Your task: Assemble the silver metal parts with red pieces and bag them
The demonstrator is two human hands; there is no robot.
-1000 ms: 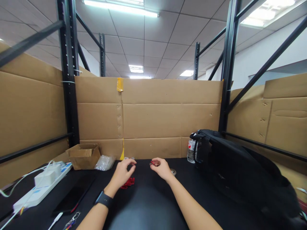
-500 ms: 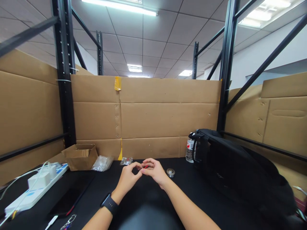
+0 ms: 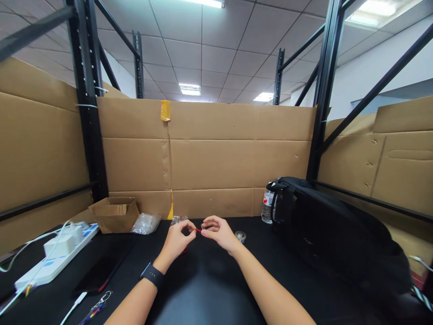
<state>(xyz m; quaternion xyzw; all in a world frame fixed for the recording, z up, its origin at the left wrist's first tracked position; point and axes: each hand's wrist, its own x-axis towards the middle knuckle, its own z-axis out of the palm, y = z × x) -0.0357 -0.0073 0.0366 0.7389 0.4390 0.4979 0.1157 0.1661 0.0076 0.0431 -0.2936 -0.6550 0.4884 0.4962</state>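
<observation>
Both hands meet above the middle of the black worktop (image 3: 209, 289); the left hand (image 3: 176, 239) and right hand (image 3: 218, 232) each pinch an end of a small red piece (image 3: 198, 230) between thumb and fingertips, held in the air just off the surface. It looks like a fiddly fitting or threading step, and the next move would call for a steady, fine pinch; both forearms reach forward and converge, wrists slightly raised, a watch (image 3: 153, 275) on the left wrist, a small metal disc (image 3: 240, 236) just beside the right hand.
</observation>
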